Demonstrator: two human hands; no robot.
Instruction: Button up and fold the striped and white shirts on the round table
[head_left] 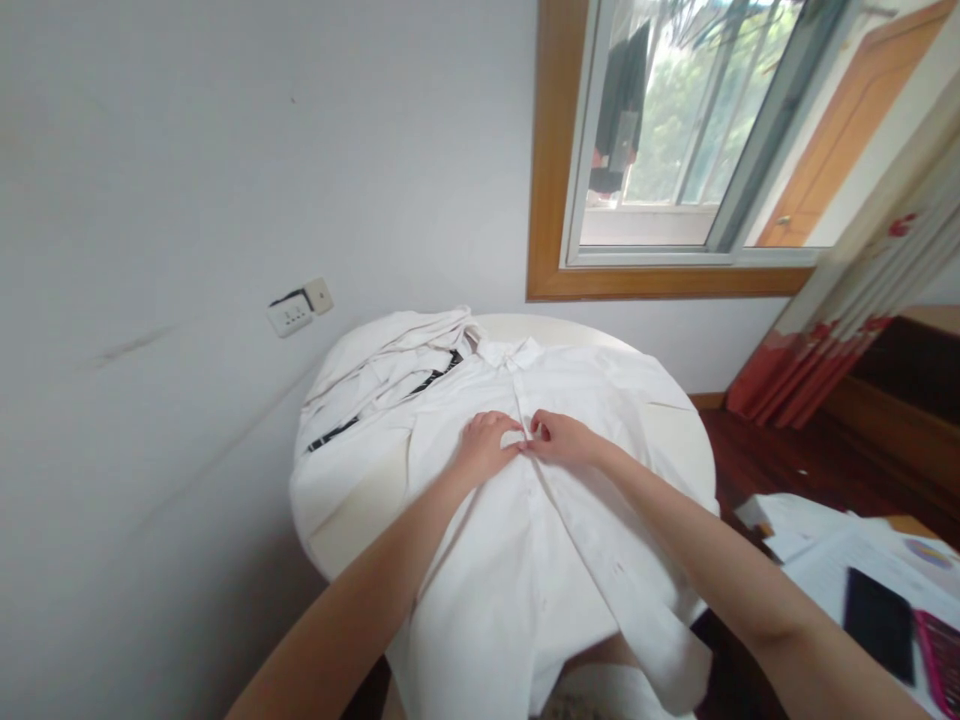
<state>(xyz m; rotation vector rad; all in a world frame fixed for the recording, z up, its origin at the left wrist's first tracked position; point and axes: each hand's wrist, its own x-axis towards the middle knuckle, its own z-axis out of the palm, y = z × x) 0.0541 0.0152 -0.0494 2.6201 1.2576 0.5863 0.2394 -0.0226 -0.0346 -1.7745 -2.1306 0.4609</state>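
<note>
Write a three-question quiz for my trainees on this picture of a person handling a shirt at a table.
1. True or false: the white shirt lies front up on the round table.
2. Where do the left hand and the right hand meet? A) at a sleeve cuff B) at the button strip near mid-chest C) at the hem
3. Fill in: the second white garment, beyond the left hand, bears a ____ strap.

Key: 1 true; 2 B; 3 black.
</note>
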